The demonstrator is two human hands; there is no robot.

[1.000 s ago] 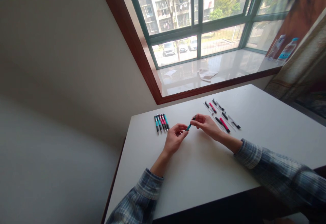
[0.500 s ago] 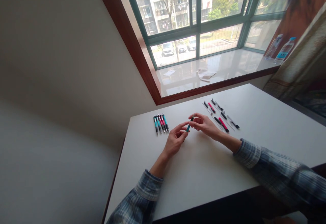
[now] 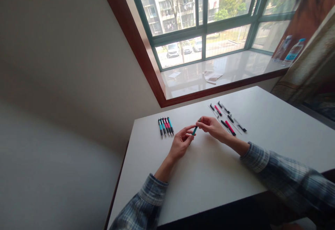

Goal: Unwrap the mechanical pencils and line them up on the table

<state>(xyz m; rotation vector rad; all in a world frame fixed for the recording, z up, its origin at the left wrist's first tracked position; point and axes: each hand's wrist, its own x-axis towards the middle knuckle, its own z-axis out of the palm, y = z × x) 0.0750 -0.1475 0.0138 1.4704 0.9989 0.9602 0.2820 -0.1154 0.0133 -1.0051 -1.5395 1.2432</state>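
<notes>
Above the middle of the white table, my left hand [image 3: 180, 143] pinches the teal barrel of a pen [image 3: 194, 131] between thumb and fingers. My right hand [image 3: 209, 127] grips the dark upper end of the same piece, its fingertips closed on it. The piece tilts, with its top toward the right. To the left of my hands lies a row of several assembled pens [image 3: 165, 127], teal and pink with black grips. Just beyond my right hand are loose pen parts, among them a pink barrel [image 3: 230, 128] and a black clip piece [image 3: 240, 125].
The white table [image 3: 209, 174] meets the wall below a wide windowsill [image 3: 188, 83]. On the sill rest a crumpled cloth [image 3: 212, 76] and, at the right, a water bottle [image 3: 293, 53] beside another clear bottle. A curtain [image 3: 306, 48] hangs at the right.
My right hand has shifted slightly to the right along the pen, and more of its dark upper part shows between my hands. My left hand stays nearly where it was.
</notes>
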